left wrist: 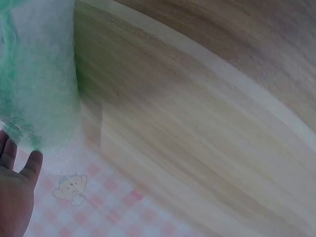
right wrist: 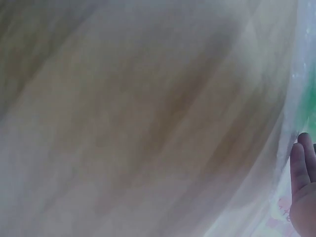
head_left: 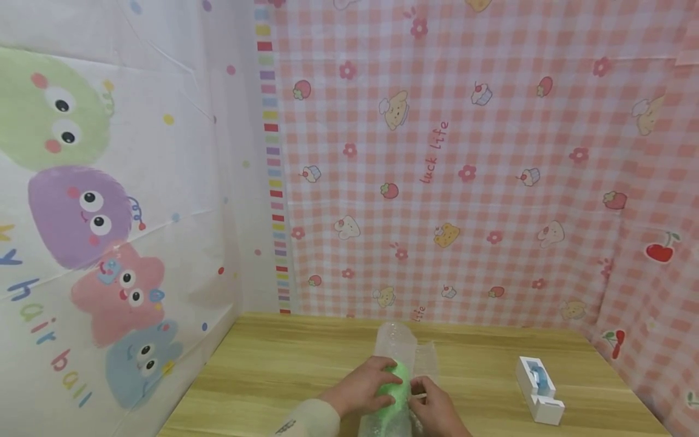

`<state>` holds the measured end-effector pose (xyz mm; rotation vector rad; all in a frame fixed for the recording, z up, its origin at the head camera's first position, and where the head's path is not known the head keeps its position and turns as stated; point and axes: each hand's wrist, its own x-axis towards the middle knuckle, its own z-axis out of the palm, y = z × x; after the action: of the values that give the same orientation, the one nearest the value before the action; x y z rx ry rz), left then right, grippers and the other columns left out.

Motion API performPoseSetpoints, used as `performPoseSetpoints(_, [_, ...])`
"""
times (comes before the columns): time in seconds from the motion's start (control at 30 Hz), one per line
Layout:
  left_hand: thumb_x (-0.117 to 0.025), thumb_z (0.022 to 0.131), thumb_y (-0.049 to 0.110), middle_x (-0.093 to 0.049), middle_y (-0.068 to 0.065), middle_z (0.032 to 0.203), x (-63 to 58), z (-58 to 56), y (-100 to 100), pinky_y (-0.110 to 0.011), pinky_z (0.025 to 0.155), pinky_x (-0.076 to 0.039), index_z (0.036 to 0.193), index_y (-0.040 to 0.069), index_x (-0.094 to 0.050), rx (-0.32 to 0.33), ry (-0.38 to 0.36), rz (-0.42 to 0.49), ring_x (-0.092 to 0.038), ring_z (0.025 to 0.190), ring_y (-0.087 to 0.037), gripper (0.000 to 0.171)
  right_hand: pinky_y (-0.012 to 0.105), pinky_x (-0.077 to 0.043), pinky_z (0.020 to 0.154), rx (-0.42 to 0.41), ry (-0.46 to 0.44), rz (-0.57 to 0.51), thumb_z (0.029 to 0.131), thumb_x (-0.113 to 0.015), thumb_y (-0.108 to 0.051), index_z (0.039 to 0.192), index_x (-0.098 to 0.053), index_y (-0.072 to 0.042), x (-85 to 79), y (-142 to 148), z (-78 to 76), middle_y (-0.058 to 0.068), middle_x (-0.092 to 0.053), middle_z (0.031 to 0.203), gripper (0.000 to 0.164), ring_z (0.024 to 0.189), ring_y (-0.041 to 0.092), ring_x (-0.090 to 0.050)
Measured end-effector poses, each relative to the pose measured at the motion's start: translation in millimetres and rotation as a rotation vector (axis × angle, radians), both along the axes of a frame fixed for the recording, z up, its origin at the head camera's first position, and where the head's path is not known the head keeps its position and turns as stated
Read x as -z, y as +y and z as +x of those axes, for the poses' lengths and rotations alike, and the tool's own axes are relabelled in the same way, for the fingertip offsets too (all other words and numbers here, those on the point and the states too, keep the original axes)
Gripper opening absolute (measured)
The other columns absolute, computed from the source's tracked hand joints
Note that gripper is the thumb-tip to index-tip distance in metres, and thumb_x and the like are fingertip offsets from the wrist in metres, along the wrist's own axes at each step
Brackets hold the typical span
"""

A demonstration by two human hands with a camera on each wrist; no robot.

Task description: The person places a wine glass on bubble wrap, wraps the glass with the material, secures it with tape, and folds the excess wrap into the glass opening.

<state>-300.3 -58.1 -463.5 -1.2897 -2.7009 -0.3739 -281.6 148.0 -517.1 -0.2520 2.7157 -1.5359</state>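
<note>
1. Left hand: grasping the green object from above, fingers curved over it.
2. Right hand: appears to pinch the bubble wrap beside the object; fingertips partly hidden.
3. Object: on the table, film about it. Advisable: steady it, draw the film snug, keep edges even.
4. Tape dispenser: to the right, untouched.
</note>
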Motion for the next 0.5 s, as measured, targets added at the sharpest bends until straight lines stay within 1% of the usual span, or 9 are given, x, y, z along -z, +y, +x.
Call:
performPoseSetpoints(0.17, [-0.072, 0.092, 0.028, -0.052, -0.005, 0.140, -0.9, 1.1, 1.2, -0.028, 0.106, -0.041, 0.123, 0.017, -0.070, -0.011, -0.006, -0.021, -0.045, 0.131, -0.018, 0.034, 0.038, -0.057, 0.072, 0.039, 0.092, 0.011, 0.089, -0.066, -0.011, 0.118, -0.058, 0.003, 2.0, 0.7, 0.1, 0.017, -0.061, 0.116, 0.032, 0.092, 0.027, -0.066])
performPoseSetpoints(0.23, [-0.073, 0.091, 0.029, -0.052, -0.004, 0.139, -1.5, 1.5, 1.5, -0.028, 0.106, -0.042, 0.124, 0.017, -0.069, -0.016, -0.002, -0.020, -0.046, 0.131, -0.018, 0.035, 0.038, -0.057, 0.073, 0.046, 0.117, 0.002, 0.088, -0.068, -0.011, 0.120, -0.057, 0.003, 1.8, -0.6, 0.5, 0.017, -0.060, 0.118, 0.036, 0.094, 0.027, -0.066])
performPoseSetpoints(0.27, [-0.073, 0.091, 0.029, -0.052, -0.004, 0.139, -1.9, 1.9, 1.4, -0.028, 0.105, -0.042, 0.124, 0.016, -0.068, -0.024, -0.005, -0.016, -0.046, 0.131, -0.018, 0.036, 0.038, -0.058, 0.074, 0.044, 0.121, -0.004, 0.088, -0.068, -0.011, 0.120, -0.057, 0.003, 1.1, -1.2, 1.0, 0.017, -0.060, 0.118, 0.037, 0.095, 0.028, -0.066])
performPoseSetpoints(0.37, [-0.076, 0.089, 0.030, -0.049, -0.006, 0.139, -2.5, 3.4, 0.3, -0.028, 0.103, -0.044, 0.123, 0.015, -0.066, -0.061, -0.044, 0.024, -0.044, 0.130, -0.020, 0.039, 0.040, -0.058, 0.075, 0.031, 0.116, -0.020, 0.088, -0.068, -0.012, 0.122, -0.056, 0.003, -0.4, -2.7, 2.4, 0.019, -0.059, 0.119, 0.039, 0.096, 0.030, -0.066])
performPoseSetpoints(0.5, [-0.076, 0.088, 0.034, -0.048, -0.007, 0.138, -1.8, 3.8, -2.5, -0.029, 0.100, -0.046, 0.123, 0.016, -0.066, -0.099, -0.091, 0.052, -0.045, 0.127, -0.021, 0.041, 0.040, -0.058, 0.077, 0.033, 0.095, -0.048, 0.088, -0.066, -0.012, 0.122, -0.056, 0.003, 0.8, -4.5, 3.3, 0.020, -0.059, 0.123, 0.039, 0.097, 0.029, -0.067])
